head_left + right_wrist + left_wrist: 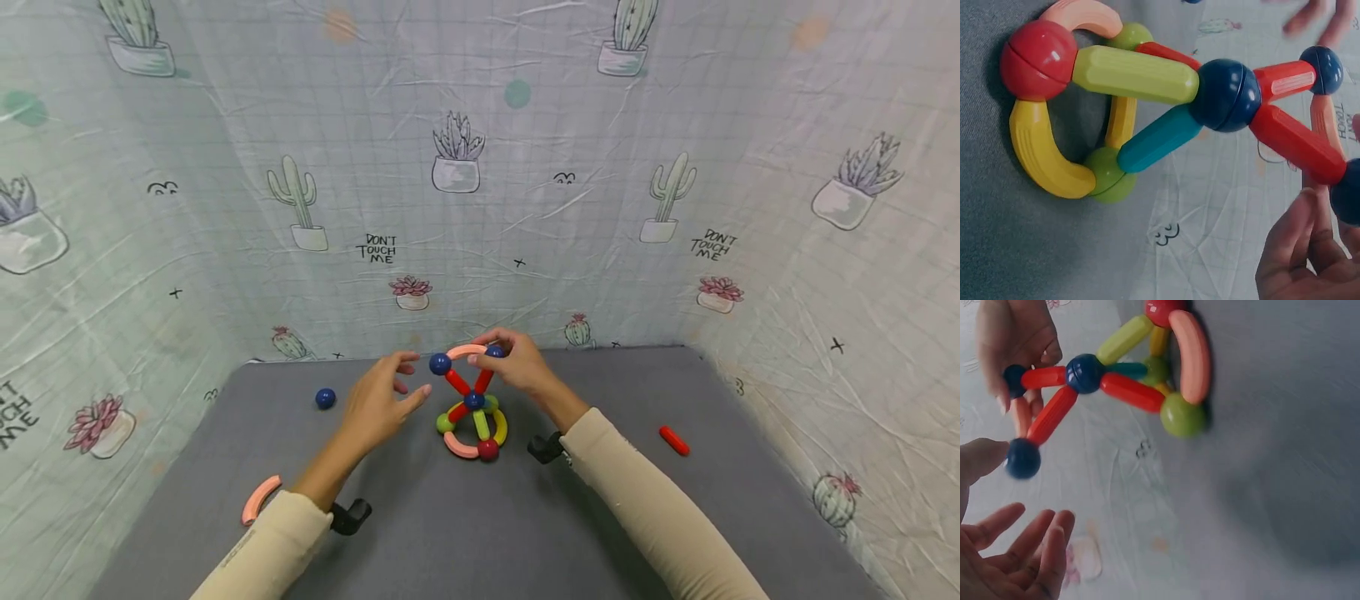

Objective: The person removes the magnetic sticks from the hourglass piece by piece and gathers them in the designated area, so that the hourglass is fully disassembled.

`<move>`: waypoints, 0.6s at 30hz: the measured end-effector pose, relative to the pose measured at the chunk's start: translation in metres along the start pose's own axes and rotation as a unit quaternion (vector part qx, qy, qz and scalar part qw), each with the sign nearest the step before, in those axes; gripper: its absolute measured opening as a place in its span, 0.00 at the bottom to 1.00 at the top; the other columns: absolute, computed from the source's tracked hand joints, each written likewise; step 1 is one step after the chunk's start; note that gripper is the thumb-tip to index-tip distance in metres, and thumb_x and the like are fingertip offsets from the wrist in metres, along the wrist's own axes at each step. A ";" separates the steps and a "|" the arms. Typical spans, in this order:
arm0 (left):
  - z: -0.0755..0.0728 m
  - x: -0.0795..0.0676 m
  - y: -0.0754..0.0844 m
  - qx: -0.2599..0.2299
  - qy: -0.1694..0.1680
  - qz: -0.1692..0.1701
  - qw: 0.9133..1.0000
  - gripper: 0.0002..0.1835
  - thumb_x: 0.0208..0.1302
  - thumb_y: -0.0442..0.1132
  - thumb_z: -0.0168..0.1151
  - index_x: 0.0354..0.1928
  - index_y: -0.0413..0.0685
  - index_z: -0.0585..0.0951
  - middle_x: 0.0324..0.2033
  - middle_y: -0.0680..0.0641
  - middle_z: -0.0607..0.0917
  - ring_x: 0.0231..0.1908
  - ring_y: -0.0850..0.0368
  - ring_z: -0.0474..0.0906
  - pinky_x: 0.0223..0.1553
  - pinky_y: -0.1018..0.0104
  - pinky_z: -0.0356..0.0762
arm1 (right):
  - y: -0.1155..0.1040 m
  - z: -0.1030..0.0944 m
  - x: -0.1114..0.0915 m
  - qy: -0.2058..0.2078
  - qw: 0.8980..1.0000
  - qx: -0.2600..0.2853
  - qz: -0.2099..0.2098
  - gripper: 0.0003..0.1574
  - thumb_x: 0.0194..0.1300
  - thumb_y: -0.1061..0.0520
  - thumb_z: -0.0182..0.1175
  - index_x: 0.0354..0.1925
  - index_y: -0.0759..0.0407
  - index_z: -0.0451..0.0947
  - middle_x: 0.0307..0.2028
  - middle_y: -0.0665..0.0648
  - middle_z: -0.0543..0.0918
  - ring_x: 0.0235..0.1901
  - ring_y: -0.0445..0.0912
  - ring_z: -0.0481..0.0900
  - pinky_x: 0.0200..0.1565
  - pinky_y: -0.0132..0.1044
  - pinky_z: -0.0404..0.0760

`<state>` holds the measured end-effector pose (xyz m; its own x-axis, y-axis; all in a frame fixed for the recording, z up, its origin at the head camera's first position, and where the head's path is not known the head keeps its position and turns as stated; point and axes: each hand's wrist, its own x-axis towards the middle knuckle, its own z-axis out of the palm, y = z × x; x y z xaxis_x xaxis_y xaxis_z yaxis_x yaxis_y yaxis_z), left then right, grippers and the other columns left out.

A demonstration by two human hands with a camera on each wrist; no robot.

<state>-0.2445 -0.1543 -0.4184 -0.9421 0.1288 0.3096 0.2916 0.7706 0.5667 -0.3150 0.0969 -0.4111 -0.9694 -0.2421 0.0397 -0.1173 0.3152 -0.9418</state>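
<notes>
A structure of magnetic balls and sticks stands on the grey table. Its base is a ring of curved sticks with a red ball and green balls. Straight sticks rise from there to a central blue ball. Two red sticks branch up to two blue balls, bridged by a pink curved stick. My right hand pinches that pink stick near the right upper ball. Beside the left upper ball, my left hand is spread and holds nothing.
On the left of the table lie a loose blue ball and a pink curved stick. A red stick lies at the right. A cactus-print cloth hangs behind and at both sides.
</notes>
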 end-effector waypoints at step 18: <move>0.030 0.036 0.009 -0.110 0.007 0.006 0.994 0.20 0.68 0.43 0.76 0.58 0.49 0.82 0.42 0.44 0.88 0.33 0.54 0.83 0.32 0.62 0.79 | -0.006 0.015 -0.001 0.036 0.998 -0.019 -0.039 0.16 0.69 0.54 0.74 0.54 0.50 0.89 0.50 0.57 0.88 0.40 0.53 0.86 0.40 0.40 0.87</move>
<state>-0.2809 -0.1242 -0.4255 -0.9366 0.1271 0.3264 0.3328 0.6135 0.7161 -0.3097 0.0813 -0.4104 -0.9697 -0.2013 0.1385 -0.2008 0.3335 -0.9211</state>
